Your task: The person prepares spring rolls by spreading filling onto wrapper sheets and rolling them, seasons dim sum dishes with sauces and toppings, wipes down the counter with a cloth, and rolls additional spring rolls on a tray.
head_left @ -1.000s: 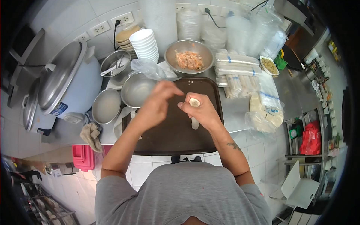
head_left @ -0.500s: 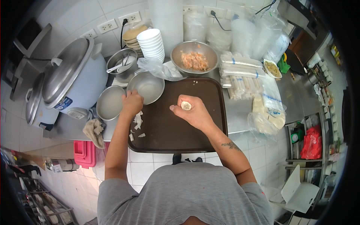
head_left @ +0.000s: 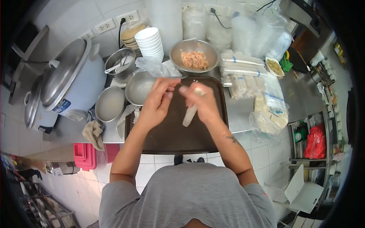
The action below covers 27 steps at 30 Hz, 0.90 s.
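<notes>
My right hand is wrapped round a pale roll, whose lower end sticks out below the fist over the brown tray. Facing it, my left hand is raised above the tray's left part, apart from the roll. Its fingers are bent and partly spread, with nothing visible between them. Beyond the tray stands a metal bowl with an orange and white mixture in it. Left of the tray are two metal bowls, one with cloudy liquid, the other partly behind my left hand.
Large rice cookers stand at the left. White cups are stacked behind the bowls. Bagged rolls, a small dish and bagged round sheets lie to the right. A cloth hangs at the counter's edge.
My left hand has moved right, from the bowls' edge to over the tray near my right hand. The roll in my right hand has tilted, and its lower end now shows.
</notes>
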### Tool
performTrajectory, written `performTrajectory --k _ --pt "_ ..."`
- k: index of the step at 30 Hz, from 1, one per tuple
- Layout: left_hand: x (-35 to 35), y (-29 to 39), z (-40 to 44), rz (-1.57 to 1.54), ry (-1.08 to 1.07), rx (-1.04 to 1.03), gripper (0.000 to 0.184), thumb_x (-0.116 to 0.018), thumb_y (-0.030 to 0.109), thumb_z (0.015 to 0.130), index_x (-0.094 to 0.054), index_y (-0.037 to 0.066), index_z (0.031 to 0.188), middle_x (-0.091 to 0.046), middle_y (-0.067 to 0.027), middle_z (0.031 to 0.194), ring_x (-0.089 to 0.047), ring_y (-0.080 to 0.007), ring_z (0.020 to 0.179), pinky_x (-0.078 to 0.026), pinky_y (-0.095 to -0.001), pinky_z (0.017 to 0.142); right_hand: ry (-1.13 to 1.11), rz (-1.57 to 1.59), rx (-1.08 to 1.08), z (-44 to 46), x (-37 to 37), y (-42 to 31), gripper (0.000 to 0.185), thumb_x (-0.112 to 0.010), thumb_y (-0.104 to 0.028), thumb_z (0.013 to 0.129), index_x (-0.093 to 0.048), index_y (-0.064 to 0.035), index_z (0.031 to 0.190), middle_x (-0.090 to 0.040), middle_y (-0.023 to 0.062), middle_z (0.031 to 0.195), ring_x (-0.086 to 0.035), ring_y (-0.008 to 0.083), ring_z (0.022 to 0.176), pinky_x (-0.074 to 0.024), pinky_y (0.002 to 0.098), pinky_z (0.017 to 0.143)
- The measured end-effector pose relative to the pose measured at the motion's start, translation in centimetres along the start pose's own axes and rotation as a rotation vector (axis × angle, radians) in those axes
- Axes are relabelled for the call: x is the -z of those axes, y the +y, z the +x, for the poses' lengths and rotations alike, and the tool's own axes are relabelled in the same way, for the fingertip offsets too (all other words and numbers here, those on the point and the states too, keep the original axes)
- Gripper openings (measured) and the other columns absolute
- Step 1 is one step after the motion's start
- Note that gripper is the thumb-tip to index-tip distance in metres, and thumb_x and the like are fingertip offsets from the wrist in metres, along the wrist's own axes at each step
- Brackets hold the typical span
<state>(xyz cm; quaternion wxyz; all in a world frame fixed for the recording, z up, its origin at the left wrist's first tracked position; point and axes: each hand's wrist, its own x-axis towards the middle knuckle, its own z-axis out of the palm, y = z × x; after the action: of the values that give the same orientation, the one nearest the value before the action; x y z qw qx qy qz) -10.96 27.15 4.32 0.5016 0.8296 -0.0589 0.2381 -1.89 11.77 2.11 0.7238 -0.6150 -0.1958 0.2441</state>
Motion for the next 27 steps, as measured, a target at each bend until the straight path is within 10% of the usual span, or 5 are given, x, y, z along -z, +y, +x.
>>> performTrajectory --k 2,7,11,18,27 --pt "-2.2 -3.9 -0.3 0.057 -0.161 0.087 0.058 -0.068 0.013 0.086 -0.045 0.007 0.139 -0.056 -0.0098 0.120 -0.056 -0.0220 0.107 -0.041 -0.0354 0.095 0.110 0.405 0.085 1.7 1.7 2.3 0.029 -0.075 -0.022 0.086 -0.057 -0.0091 0.067 -0.050 -0.0002 0.058 -0.047 0.0091 0.053 -0.0399 0.0270 0.053" --pt "-9.3 -9.6 -3.6 0.177 -0.443 0.236 0.039 -0.067 0.016 0.083 -0.047 0.003 0.114 -0.061 -0.0256 0.107 -0.060 -0.0475 0.095 -0.048 -0.0525 0.081 0.214 0.730 0.056 1.6 5.8 7.6 0.032 -0.070 -0.032 0.091 -0.051 -0.0108 0.106 -0.052 0.0017 0.073 -0.052 0.0147 0.065 -0.0482 0.0359 0.065" --pt "-8.1 -11.3 -3.8 0.246 -0.608 0.282 0.034 -0.066 0.012 0.084 -0.052 0.006 0.115 -0.061 -0.0201 0.105 -0.059 -0.0416 0.100 -0.046 -0.0490 0.084 0.237 0.849 -0.022 0.4 10.1 11.9 0.028 -0.064 -0.032 0.095 -0.053 -0.0099 0.109 -0.059 0.0050 0.085 -0.060 0.0190 0.081 -0.0507 0.0389 0.084" --pt "-9.4 -13.1 -4.7 0.738 -0.437 -0.061 0.039 -0.066 0.005 0.076 -0.059 0.005 0.114 -0.052 -0.0125 0.113 -0.050 -0.0317 0.109 -0.039 -0.0431 0.089 0.025 -0.864 0.522 -2.5 10.8 12.7 0.032 -0.069 -0.009 0.084 -0.064 -0.0091 0.115 -0.065 0.0098 0.111 -0.061 0.0249 0.105 -0.0450 0.0389 0.095" --pt "-6.4 -13.8 -5.8 0.911 -0.274 -0.045 0.054 -0.063 0.011 0.085 -0.047 0.000 0.136 -0.053 -0.0133 0.124 -0.050 -0.0300 0.114 -0.038 -0.0450 0.090 0.037 -1.314 0.439 -1.3 9.1 13.0 0.060 -0.063 -0.026 0.090 -0.042 -0.0083 0.144 -0.048 0.0139 0.142 -0.039 0.0307 0.136 -0.0273 0.0535 0.112"
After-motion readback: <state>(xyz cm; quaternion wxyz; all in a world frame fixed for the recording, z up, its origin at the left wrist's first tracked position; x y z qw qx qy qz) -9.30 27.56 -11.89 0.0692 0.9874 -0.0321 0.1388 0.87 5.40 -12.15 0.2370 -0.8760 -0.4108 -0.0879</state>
